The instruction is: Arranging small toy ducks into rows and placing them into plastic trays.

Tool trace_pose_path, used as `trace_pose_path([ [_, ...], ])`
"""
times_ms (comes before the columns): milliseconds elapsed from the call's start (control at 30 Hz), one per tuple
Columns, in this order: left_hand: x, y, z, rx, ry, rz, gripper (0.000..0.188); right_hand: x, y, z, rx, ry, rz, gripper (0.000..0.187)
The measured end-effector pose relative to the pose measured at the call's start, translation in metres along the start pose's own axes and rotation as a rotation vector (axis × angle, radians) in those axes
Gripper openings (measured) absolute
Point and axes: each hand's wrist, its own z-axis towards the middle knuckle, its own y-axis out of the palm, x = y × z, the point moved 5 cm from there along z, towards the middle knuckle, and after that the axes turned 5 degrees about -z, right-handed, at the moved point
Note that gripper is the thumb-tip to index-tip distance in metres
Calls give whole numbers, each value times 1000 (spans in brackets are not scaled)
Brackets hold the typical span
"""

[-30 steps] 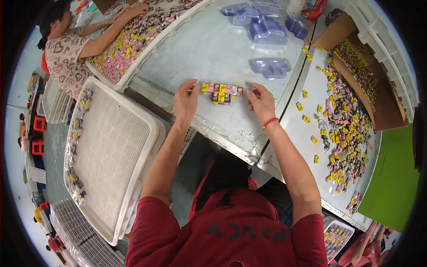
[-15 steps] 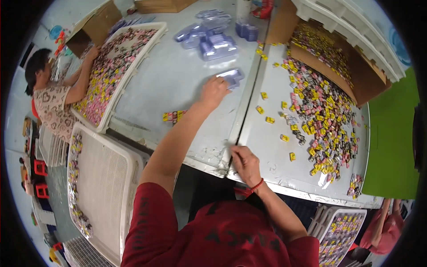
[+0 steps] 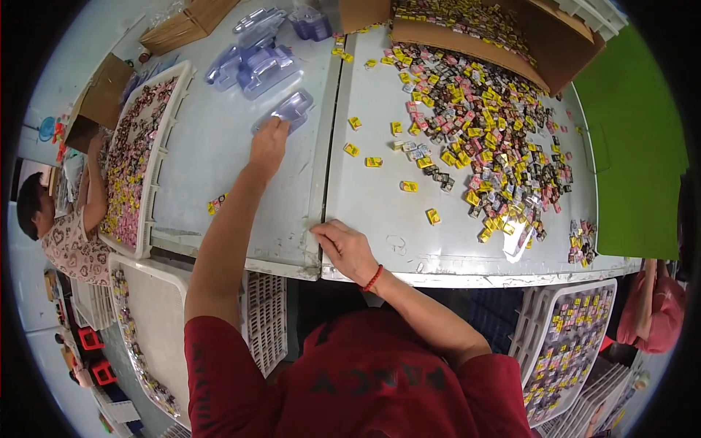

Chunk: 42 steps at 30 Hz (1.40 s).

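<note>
My left hand (image 3: 270, 148) reaches forward over the left table, its fingers closed on the near end of a clear plastic blister tray (image 3: 296, 109). Past it lies a loose pile of similar clear trays (image 3: 263, 67). Beside my left forearm, partly hidden by it, sits a small group of yellow and pink block-shaped pieces (image 3: 215, 204). My right hand (image 3: 349, 252), with a red bracelet at the wrist, is over the seam near the table's front edge. Its fingers are curled inward, and whatever they may hold is hidden.
Small yellow, pink and black pieces (image 3: 475, 146) spread over the right table from a tipped cardboard box (image 3: 467, 47). A green panel (image 3: 635, 146) borders the right side. At left, a co-worker (image 3: 73, 226) reaches over a white tray of pieces (image 3: 162, 139). Filled trays (image 3: 569, 343) stand below right.
The view has swung right, so tables and trays appear farther left. My left hand remains at the clear tray. My right hand stays by the table seam, fingers curled.
</note>
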Motion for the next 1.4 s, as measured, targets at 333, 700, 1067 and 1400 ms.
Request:
trace_pose_path([
  [333,-38,-9,12,-146,-600,-348,26,-12,-71,7,285,-170,-500,29],
  [700,47,-94,24,309,-354,-381,18,48,-98,65,329,127,-1137,59],
  [1067,216,-31,-103,-204,311,-586,30,52,-147,35,-13,-135,-847,55],
  [1400,147,25,-21,-117,218,-431,26,64,-177,38,80,1,-630,32],
])
